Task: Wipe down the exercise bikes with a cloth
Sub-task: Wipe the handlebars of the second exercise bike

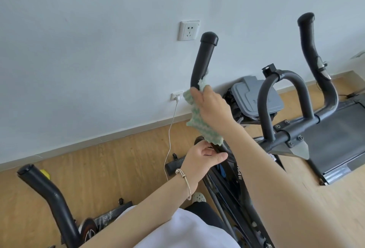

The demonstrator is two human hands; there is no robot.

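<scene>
My right hand clamps the cloth on the handlebar, my left hand apparently grips lower; loose cloth could snag.

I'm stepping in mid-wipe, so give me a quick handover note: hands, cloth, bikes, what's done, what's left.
Right grip holds the green-and-white textured cloth against the base of the black padded left handlebar horn.
Left grip holds the black bar lower down.
Done: the cloth is on this horn; what is already clean cannot be told.
Left, likely: right horn, grey centre loop, then the second bike's black handlebar at lower left.
</scene>
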